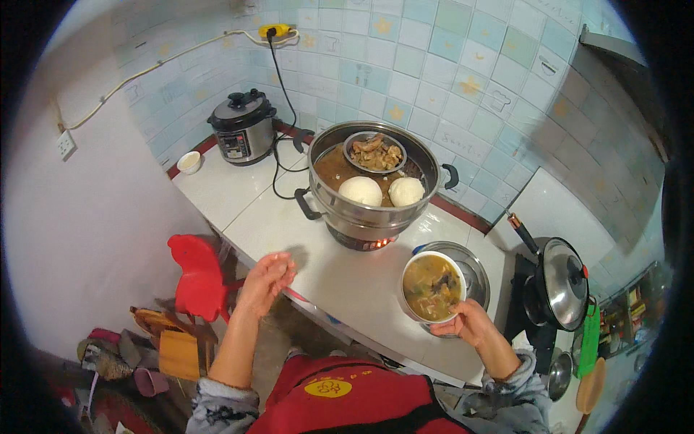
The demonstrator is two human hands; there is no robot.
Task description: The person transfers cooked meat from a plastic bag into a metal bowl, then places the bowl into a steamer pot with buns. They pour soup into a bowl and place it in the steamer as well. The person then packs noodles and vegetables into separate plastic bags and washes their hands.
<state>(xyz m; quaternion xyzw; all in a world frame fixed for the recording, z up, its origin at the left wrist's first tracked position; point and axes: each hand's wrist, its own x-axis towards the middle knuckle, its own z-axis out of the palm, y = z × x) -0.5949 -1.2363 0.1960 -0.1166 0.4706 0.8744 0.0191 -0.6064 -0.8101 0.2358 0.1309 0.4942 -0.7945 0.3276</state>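
My right hand (471, 322) grips the rim of a white bowl (460, 269) of soup (431, 288), its fingers closed on the near right side. The bowl is over a round metal lid (477, 278) on the counter; I cannot tell whether they touch. My left hand (269, 281) hovers by the counter's front edge, holding nothing, fingers loosely bent. Behind both hands stands a large steel steamer pot (376, 223) on a glowing electric cooker (361, 242). Inside it are two white buns (361, 191) (406, 192) and a metal dish (396, 168) of cooked meat pieces (374, 152).
A pressure cooker (243, 130) and a small white bowl (189, 163) stand at the back left of the counter (249, 217). A lidded wok (564, 282) is on the right. A red chair (196, 278) and a wooden stool (179, 354) are on the floor at left.
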